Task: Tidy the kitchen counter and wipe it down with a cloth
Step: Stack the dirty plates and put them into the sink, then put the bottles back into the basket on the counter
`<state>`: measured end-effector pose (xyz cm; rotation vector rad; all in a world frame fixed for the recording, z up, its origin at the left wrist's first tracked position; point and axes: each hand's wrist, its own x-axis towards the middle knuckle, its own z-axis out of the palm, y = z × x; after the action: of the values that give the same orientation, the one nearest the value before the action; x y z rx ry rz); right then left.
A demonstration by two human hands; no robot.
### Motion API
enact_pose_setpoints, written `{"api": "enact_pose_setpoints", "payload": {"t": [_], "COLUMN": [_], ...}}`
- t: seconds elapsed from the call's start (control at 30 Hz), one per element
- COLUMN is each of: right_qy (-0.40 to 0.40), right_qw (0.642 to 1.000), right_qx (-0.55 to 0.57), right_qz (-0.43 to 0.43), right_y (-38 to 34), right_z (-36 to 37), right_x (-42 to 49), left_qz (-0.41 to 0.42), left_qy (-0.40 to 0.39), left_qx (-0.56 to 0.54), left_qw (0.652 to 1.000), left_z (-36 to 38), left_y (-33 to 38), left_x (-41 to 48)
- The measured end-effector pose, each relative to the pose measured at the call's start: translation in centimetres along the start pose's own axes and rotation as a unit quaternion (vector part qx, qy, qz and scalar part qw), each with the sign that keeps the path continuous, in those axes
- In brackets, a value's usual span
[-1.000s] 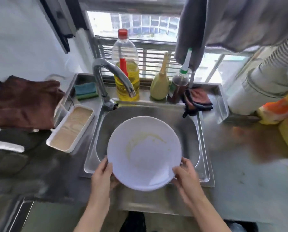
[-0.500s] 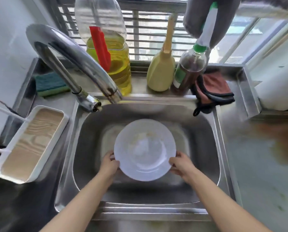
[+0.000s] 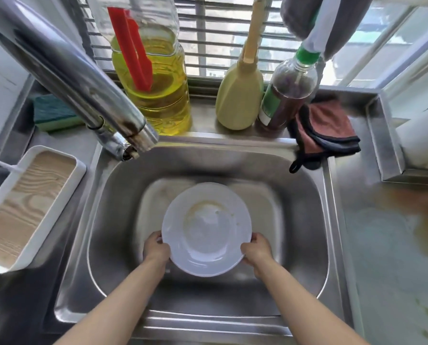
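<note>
Lower now than a moment ago, the plate (image 3: 206,229) sits deep in the sink (image 3: 305,195), its rim between the curled fingers of the left hand (image 3: 156,249) and right hand (image 3: 256,250).

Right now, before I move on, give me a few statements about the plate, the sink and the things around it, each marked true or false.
1. The left hand and right hand both grip the white plate by its rim, inside the sink. True.
2. The white plate is clean. False: yellowish residue is smeared inside it.
3. Water runs from the faucet. False: no stream shows at its spout.
4. A folded pink cloth lies at the sink's back right corner. True.
5. The green sponge lies right of the sink. False: it lies at the back left, behind the faucet.
</note>
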<state>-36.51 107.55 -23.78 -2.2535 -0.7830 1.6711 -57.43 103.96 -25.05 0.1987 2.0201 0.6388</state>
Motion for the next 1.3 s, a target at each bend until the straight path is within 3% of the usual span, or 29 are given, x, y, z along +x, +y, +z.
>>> {"api": "enact_pose_setpoints", "payload": {"t": [0.1, 0.3, 0.47, 0.6, 0.73, 0.83, 0.93, 1.03, 1.1, 1.2, 1.3], "right_qy": [0.008, 0.042, -0.009, -0.050, -0.097, -0.151, -0.201, -0.225, -0.250, -0.272, -0.301], "right_qw": [0.995, 0.981, 0.967, 0.926, 0.845, 0.771, 0.681, 0.574, 0.523, 0.463, 0.437], "right_qx": [-0.097, -0.174, -0.167, -0.195, -0.269, -0.321, -0.377, -0.429, -0.442, -0.485, -0.488], "right_qz": [-0.021, -0.070, -0.192, -0.320, -0.451, -0.528, -0.595, -0.660, -0.685, -0.690, -0.693], "right_y": [0.5, -0.9, -4.1, -5.8, -5.7, -5.3, -4.9, -4.3, -3.5, -1.5, 0.4], "right_z": [0.1, -1.2, -3.4, -4.3, -2.0, 1.1, 5.6, 10.3, 13.3, 17.4, 21.8], "right_x": [0.3, -1.2, -6.8, -14.3, -20.0, -23.3, -25.7, -29.0, -31.0, -33.7, -36.9], "left_qz": [0.025, 0.021, 0.116, 0.239, 0.302, 0.332, 0.288, 0.218, 0.198, 0.161, 0.129], "left_qy": [-0.001, -0.018, -0.087, -0.067, 0.049, 0.159, 0.253, 0.335, 0.375, 0.415, 0.445], "left_qx": [0.075, 0.165, 0.097, 0.021, -0.001, 0.045, 0.083, 0.057, 0.046, 0.042, 0.001], "left_qw": [0.997, 0.986, 0.985, 0.968, 0.952, 0.929, 0.920, 0.915, 0.904, 0.894, 0.886], "left_z": [0.0, -1.1, -3.6, -8.8, -14.7, -18.6, -22.6, -26.5, -29.1, -32.5, -36.9], "left_y": [0.1, 1.7, 4.3, 5.5, 2.2, -2.5, -8.2, -13.3, -16.0, -19.8, -23.2], "left_x": [0.2, -1.0, -7.9, -16.6, -22.4, -25.0, -26.3, -27.7, -28.4, -29.4, -30.0]}}
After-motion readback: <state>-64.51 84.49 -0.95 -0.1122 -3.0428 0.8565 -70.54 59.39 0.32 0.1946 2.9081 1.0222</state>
